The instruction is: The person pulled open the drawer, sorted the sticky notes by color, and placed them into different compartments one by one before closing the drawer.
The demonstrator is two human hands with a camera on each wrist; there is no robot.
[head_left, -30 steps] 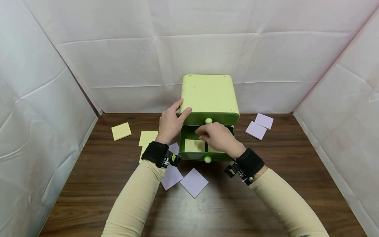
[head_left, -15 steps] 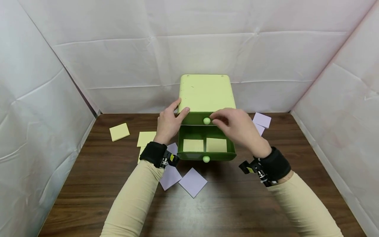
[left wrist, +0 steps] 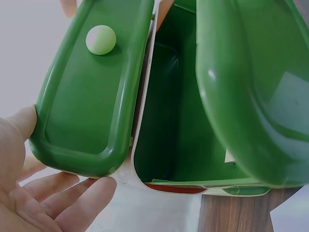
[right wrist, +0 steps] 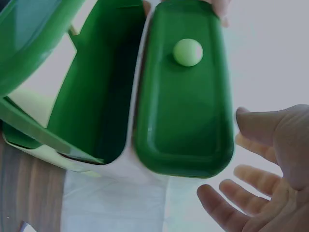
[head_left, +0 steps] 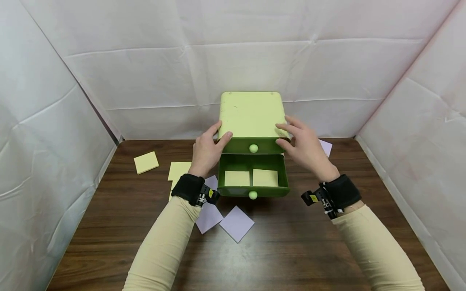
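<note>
a small light green plastic cabinet with two drawers stands at the back middle of the dark brown wooden table, close to the white fabric backdrop. the left hand rests against the cabinet's left front corner, thumb on the top edge and fingers straight along the side, holding nothing; in the left wrist view its relaxed fingers lie just beside the corner of the upper dark green drawer front. the right hand is at the cabinet's right front corner, fingers spread and nearly straight, fingertips at or just beside the top edge; whether they actually touch cannot be told, and in the right wrist view they sit a little apart from the drawer front. the upper drawer is closed, its pale round knob untouched. the lower dark green drawer is pulled out toward the person, with two yellow square sticky note pads lying side by side in its two compartments. on the table, more yellow sticky notes lie to the left, and lilac square paper notes lie in front of the cabinet, one more behind the right hand.
</note>
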